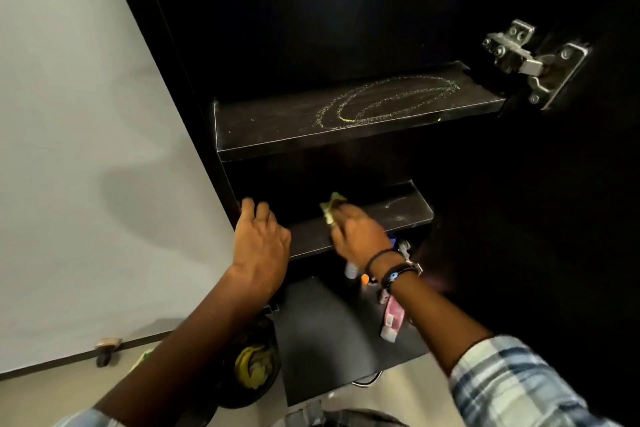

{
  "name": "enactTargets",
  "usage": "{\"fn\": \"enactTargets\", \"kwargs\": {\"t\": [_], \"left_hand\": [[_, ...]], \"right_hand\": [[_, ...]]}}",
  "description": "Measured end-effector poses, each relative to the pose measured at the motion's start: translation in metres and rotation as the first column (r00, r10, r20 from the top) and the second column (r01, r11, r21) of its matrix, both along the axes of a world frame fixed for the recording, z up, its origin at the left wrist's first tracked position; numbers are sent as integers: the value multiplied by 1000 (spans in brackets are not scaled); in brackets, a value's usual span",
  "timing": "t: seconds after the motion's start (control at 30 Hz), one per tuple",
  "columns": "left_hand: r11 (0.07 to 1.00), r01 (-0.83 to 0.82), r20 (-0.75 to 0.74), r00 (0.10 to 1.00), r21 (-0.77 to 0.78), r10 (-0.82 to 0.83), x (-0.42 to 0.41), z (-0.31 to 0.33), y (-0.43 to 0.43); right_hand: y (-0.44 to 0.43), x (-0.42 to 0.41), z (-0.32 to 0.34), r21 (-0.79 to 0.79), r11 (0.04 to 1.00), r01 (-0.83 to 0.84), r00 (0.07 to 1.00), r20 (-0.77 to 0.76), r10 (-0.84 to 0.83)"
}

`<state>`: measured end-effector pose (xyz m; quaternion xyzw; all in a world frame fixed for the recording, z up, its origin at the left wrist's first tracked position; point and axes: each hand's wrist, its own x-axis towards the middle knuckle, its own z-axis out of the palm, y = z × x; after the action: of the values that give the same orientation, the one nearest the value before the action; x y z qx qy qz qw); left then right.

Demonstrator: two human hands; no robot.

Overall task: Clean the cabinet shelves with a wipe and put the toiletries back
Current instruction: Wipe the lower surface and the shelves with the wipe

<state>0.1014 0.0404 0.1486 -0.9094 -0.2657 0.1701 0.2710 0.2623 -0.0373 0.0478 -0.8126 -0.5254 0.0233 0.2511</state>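
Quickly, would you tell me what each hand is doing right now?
Left hand: open, resting at the cabinet edge.
Right hand: gripping the wipe on the lower shelf.

Pale grey wall (pixel 69 114) fills the left side – soft shadow across it, dark skirting strip (pixel 52 362) along the bottom. The floor (pixel 415 388) is light beige, with a dark bin (pixel 266 388) holding banana peels (pixel 247 369). Pretty dim overall.
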Motion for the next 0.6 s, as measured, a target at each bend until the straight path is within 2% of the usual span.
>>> {"fn": "enactTargets", "kwargs": {"t": [0.13,0.23,0.3,0.37,0.47,0.53,0.6], "left_hand": [[1000,-3,29,1000,-11,4,-2,-3,-1],[999,4,96,995,-34,-1,-2,-2,0],[998,2,105,994,-56,3,-3,-2,-1],[998,14,118,993,-62,-7,-3,-2,0],[996,20,175,985,-92,-3,-1,-2,1],[994,-1,201,979,-110,23,3,-1,-1],[993,-26,216,975,-118,51,6,-1,-1]], "right_hand": [[-44,86,2,-79,941,329,944,56,-325],[-37,82,-2,-109,924,367,926,133,-352],[-20,59,-9,-118,946,301,945,168,-279],[-1,24,-17,-51,983,175,964,211,-160],[22,-54,-19,-18,999,-51,995,83,52],[30,-91,-16,-23,981,-191,980,-61,190],[27,-101,-14,53,970,-238,968,-69,242]]}}
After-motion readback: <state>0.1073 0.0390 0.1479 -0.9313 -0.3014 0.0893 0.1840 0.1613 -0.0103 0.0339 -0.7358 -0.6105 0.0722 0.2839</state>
